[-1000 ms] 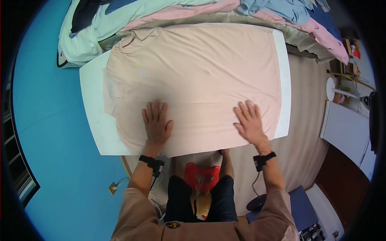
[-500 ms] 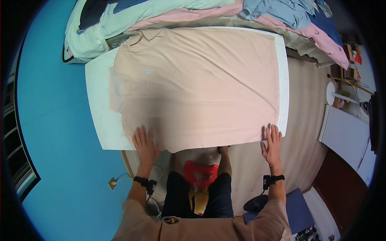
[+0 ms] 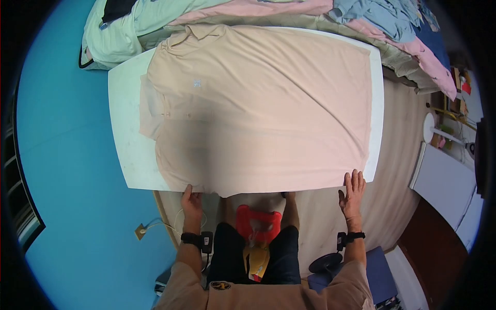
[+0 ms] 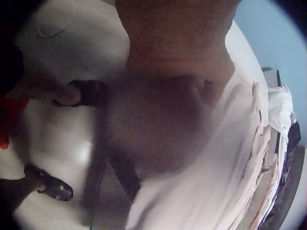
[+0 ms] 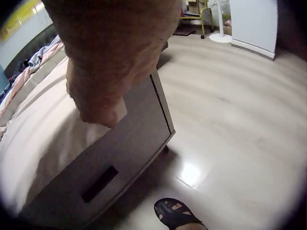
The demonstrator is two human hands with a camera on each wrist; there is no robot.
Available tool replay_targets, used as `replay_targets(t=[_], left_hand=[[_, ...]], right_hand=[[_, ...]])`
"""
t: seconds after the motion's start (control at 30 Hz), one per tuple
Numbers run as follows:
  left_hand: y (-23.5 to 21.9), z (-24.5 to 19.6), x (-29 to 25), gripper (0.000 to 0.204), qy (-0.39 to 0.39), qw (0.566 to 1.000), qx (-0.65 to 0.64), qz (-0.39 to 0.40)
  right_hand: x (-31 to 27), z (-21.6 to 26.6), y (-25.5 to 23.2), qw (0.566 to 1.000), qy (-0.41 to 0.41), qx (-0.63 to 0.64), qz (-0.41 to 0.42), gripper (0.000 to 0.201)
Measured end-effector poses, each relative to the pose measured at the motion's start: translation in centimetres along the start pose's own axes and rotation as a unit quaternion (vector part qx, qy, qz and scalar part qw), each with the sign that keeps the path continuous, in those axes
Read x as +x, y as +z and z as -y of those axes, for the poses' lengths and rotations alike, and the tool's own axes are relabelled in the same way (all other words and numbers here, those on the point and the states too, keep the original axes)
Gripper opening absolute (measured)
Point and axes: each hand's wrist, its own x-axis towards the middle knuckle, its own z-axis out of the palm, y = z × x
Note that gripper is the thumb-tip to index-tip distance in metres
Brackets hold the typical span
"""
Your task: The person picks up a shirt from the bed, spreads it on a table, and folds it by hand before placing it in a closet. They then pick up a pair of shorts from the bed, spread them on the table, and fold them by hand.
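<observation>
A pale peach polo shirt [image 3: 268,113] lies spread over a white tabletop [image 3: 124,155], its collar toward the far left and its hem to the right. My left hand [image 3: 192,209] is at the shirt's near edge on the left, fingers curled in and pinching the cloth there. In the left wrist view the fingertips are lost in shadow. My right hand [image 3: 353,199] lies at the near right corner by the hem, its fingers straight on the cloth. A long diagonal crease runs across the shirt toward that corner.
Beyond the table stands a bed [image 3: 299,20] with pink and green bedding and loose clothes. A blue wall [image 3: 67,139] is on the left. A red stool [image 3: 258,222] is between my legs, below the table's near edge. A white cabinet [image 3: 444,186] stands on the right.
Both hands have slid back from the middle of the shirt to its near edge. The left fingers have curled at the edge, and the right hand has moved outward to the hem corner.
</observation>
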Motion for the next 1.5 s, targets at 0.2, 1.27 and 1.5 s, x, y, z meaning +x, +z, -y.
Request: replay_targets(t=[0.2, 1.27, 1.5], left_hand=[[-0.1, 0.1, 0.0, 0.036, -0.062, 0.996, -0.01, 0.063], [9.2, -32.9, -21.4, 0.025, 0.084, 0.966, 0.044, 0.241], [23.6, -30.4, 5.6, 0.027, 0.074, 0.967, 0.186, 0.159]], right_hand=[[1.9, -0.5, -0.3, 0.995, -0.002, 0.056, -0.086, 0.06], [0.2, -1.1, -31.3, 0.838, 0.123, 0.529, -0.062, 0.039], [23.9, -1.2, -20.0, 0.877, 0.096, 0.47, 0.013, 0.031]])
